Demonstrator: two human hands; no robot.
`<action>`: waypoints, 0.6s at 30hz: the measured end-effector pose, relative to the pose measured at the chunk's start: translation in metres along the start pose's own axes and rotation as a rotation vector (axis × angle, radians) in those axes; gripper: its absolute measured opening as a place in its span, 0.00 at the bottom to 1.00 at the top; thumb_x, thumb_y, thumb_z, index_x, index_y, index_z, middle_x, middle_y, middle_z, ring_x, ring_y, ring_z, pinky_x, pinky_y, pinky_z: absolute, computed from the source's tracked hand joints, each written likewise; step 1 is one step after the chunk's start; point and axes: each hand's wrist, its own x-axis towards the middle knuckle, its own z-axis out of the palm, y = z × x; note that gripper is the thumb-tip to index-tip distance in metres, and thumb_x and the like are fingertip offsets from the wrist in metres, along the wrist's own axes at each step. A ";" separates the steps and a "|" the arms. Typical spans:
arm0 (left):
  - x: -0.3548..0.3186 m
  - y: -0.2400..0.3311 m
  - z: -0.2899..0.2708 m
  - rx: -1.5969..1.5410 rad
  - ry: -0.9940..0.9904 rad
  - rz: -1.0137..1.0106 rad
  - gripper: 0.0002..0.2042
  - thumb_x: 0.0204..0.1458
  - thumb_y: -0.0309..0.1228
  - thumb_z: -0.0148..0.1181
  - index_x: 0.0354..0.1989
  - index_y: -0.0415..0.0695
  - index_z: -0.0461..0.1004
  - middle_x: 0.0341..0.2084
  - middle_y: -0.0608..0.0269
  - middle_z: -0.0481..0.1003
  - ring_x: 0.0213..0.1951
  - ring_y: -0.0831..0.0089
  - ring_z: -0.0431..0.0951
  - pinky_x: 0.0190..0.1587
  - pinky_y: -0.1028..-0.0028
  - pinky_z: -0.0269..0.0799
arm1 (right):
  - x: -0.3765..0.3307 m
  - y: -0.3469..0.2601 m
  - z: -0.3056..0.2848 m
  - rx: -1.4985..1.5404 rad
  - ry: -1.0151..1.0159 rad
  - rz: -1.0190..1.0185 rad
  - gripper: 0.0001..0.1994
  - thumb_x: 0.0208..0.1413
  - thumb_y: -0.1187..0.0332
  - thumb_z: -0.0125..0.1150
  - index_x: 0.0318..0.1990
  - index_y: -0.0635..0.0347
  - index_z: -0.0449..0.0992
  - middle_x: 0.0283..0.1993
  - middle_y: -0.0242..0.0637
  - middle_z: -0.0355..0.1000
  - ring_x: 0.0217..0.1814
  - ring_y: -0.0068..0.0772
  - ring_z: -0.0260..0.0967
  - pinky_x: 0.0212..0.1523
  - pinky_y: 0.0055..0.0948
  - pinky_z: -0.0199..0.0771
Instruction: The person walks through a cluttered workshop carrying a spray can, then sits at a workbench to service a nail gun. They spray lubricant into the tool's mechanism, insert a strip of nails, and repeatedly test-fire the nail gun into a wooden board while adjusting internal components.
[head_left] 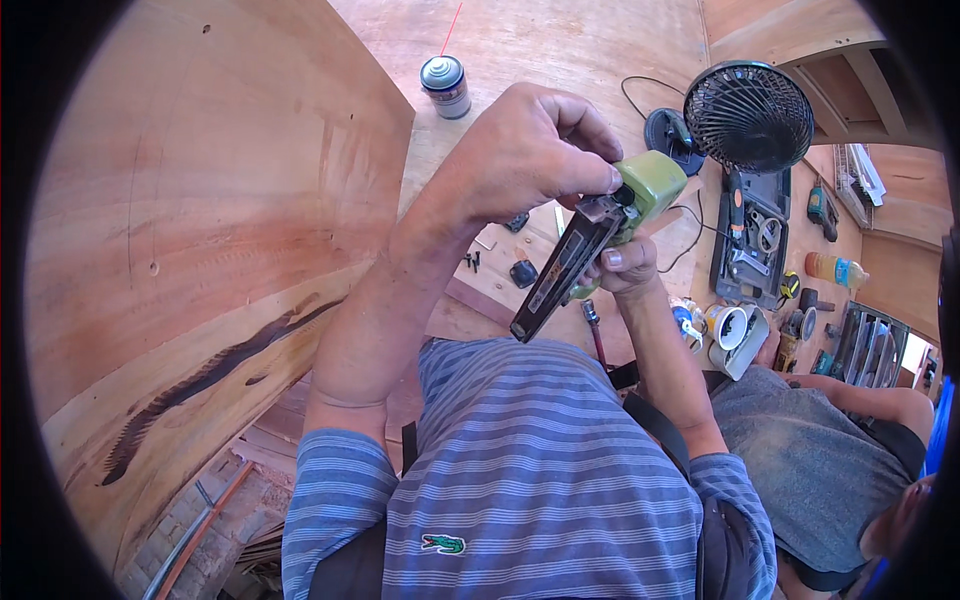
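Note:
A green air nail gun (652,190) with a long dark magazine (567,275) is held up in front of my chest, the magazine slanting down toward me. My right hand (630,268) is wrapped round its handle from below. My left hand (545,145) is closed at its upper end, the thumb pressed near the black part where magazine and green body meet. The left fingertips are partly hidden behind the tool. Below my right hand is a metal hose fitting (591,313) on a dark red hose; whether it is joined to the gun I cannot tell.
A spray can (446,88) with a red straw stands on the plywood. Small black parts (523,273) lie nearer me. A fan (748,117), open toolbox (748,285), drill (823,210) and bottle (836,270) are right. A plywood panel (230,150) rises left; a co-worker (810,460) is close at right.

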 end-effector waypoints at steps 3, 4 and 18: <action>-0.001 0.002 0.001 0.112 0.020 0.043 0.10 0.44 0.25 0.65 0.35 0.32 0.78 0.27 0.61 0.78 0.29 0.79 0.77 0.33 0.80 0.75 | -0.001 0.003 -0.004 0.001 -0.009 0.008 0.23 0.37 0.72 0.68 0.44 0.72 0.72 0.22 0.43 0.70 0.20 0.37 0.68 0.25 0.35 0.70; -0.001 0.004 0.002 0.159 0.026 0.057 0.10 0.44 0.25 0.65 0.35 0.32 0.78 0.27 0.61 0.78 0.29 0.79 0.77 0.34 0.80 0.75 | -0.002 0.003 -0.005 0.002 -0.017 0.008 0.22 0.37 0.72 0.67 0.44 0.72 0.72 0.22 0.43 0.70 0.20 0.37 0.68 0.25 0.35 0.70; 0.006 0.015 -0.012 0.353 -0.179 0.105 0.13 0.44 0.25 0.64 0.38 0.32 0.80 0.27 0.61 0.79 0.28 0.81 0.76 0.31 0.80 0.72 | -0.001 0.008 0.001 -0.003 -0.045 0.027 0.25 0.38 0.72 0.66 0.48 0.73 0.70 0.22 0.42 0.70 0.21 0.34 0.69 0.30 0.36 0.74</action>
